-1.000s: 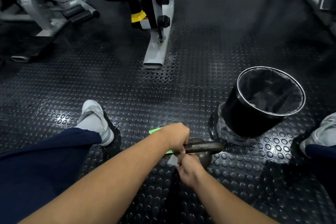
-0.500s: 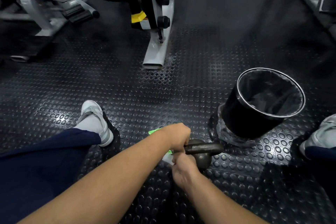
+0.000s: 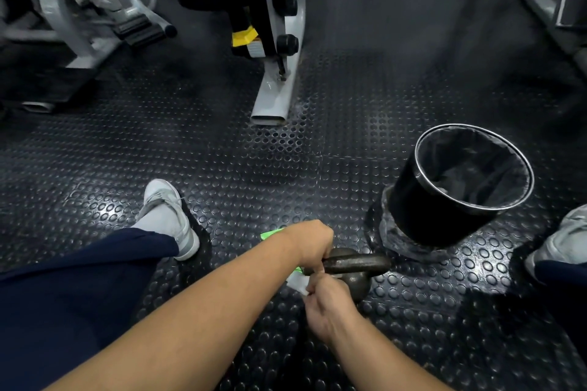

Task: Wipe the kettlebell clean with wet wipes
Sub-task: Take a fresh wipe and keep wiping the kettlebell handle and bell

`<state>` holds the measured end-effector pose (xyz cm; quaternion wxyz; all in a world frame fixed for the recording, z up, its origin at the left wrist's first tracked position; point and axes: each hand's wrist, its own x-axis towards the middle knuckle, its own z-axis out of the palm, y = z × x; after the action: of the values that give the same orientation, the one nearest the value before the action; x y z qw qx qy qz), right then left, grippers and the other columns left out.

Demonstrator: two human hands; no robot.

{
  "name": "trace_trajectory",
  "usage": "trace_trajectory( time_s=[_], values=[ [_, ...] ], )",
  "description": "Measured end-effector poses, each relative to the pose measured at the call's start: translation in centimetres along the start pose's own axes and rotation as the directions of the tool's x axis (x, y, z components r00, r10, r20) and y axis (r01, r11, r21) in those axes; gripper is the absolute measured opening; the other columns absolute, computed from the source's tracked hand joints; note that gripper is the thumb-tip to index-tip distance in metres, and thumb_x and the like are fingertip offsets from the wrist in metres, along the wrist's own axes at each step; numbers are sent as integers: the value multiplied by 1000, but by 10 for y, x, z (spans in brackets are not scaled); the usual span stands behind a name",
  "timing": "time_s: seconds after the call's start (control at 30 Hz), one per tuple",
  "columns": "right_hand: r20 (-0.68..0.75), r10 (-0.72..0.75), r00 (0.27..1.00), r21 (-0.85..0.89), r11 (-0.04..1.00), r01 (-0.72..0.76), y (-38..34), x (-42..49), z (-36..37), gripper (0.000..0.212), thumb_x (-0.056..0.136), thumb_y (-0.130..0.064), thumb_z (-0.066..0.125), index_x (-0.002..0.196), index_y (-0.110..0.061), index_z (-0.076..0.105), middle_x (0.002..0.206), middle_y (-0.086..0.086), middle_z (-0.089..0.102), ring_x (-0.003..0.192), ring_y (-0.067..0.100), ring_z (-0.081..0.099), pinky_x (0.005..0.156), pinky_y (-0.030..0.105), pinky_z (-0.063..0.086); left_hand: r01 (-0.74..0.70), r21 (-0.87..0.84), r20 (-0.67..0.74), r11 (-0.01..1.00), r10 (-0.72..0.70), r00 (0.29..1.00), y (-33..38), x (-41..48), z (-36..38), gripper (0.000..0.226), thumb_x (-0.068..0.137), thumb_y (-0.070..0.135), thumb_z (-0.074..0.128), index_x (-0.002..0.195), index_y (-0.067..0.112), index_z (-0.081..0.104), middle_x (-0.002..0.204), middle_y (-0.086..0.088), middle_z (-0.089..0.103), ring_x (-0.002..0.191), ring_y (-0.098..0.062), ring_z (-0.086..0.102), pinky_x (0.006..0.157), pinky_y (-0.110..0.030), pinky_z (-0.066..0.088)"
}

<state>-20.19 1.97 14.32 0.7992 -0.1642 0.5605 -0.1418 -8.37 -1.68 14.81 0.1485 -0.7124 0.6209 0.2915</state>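
Kettlebell (image 3: 360,284) upright on the studded rubber floor (image 3: 254,174), between the person's left leg (image 3: 79,295) and right shoe (image 3: 559,238), near the black lined bin (image 3: 444,222) on its right but not touching it. Small and round-bodied, cast iron by the look, dark grey-brown with a dull sheen. Thick loop handle (image 3: 359,263) across the top, faintly rust-toned. No grime readable at this size.

Left grip (image 3: 313,241) curled over the left end of the handle, steadying the bell. Right grip (image 3: 327,305) against the near-left flank of the body, fingers pinching a white wet wipe (image 3: 297,281), with a corner poking out to the left. Green packet (image 3: 270,233) half hidden under the left wrist, probably the wipes pack.

Since a second ago, barely any travel. Bell in the same spot, left hold unchanged. Wipe hand nudged a little left and up half a second back, now settled slightly lower again. Reads as short rubbing strokes on one patch, neither a fresh start nor a finish. Wiping under way, then, but local: near-left side and handle root getting the attention. Far side, right end of the handle and underside likely still to do. Turning or tilting the bell probably needed next, with the bin handy for the spent wipe.
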Motion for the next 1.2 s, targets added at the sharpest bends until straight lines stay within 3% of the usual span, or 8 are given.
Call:
trace_trajectory(
  time_s=[0.1,0.23,0.33,0.47,0.6,0.83,1.07,1.2],
  values=[
    [-15,-30,999,-132,991,27,9,19,-5,42,73,22,46,114,21,56,85,27,64,75,39,66,59,37,56,7,-4,0,1000,-7,1000,2,-1,2,21,80,27,83,84,8,75,76,-4,69,78,-25,66,61,-35,49],
    [13,-24,1000,-141,990,26,0,10,-11,35,81,23,39,111,15,56,67,11,51,56,19,50,42,25,41,7,34,-5,999,-6,1000,4,-3,1,22,81,29,82,74,11,72,73,-4,66,77,-26,64,64,-38,54],
    [15,13,1000,-106,994,-12,-3,3,-7,35,79,24,40,106,15,61,70,15,58,64,28,56,54,31,51,-11,42,-1,999,12,1000,6,-2,-1,34,80,24,82,58,15,57,60,-1,52,70,-27,59,58,-35,47],
    [68,23,997,72,997,-27,-7,0,-8,52,72,31,26,107,14,59,91,27,65,84,43,62,78,51,57,-17,25,5,1000,17,1000,8,-2,-5,19,79,24,83,82,6,75,67,-5,61,69,-27,58,59,-35,47],
    [51,33,998,53,998,-36,-8,5,-9,56,66,26,27,111,19,59,111,39,65,108,55,63,106,65,45,-27,66,2,997,27,1000,11,-5,-9,23,77,18,80,64,10,62,55,-3,49,64,-28,55,56,-34,44],
    [3,-52,999,-186,981,52,23,50,-18,41,70,20,49,110,22,58,90,29,64,86,40,62,75,48,51,-1,46,7,999,0,1000,13,-7,-8,18,80,21,84,79,9,70,69,-3,57,76,-28,62,61,-34,45],
    [106,-12,994,-40,999,17,6,10,-10,34,77,32,35,84,9,59,69,18,62,70,31,62,67,38,50,4,19,19,1000,-4,1000,15,0,-8,29,81,29,87,94,5,75,75,-4,60,75,-26,60,60,-33,43],
    [46,-55,997,-85,995,59,16,14,-3,39,77,24,44,112,16,59,85,26,72,82,36,69,67,39,56,-3,29,35,1000,2,999,16,-2,-12,25,82,28,85,79,9,69,61,2,50,71,-23,55,50,-32,35]
  ],
)
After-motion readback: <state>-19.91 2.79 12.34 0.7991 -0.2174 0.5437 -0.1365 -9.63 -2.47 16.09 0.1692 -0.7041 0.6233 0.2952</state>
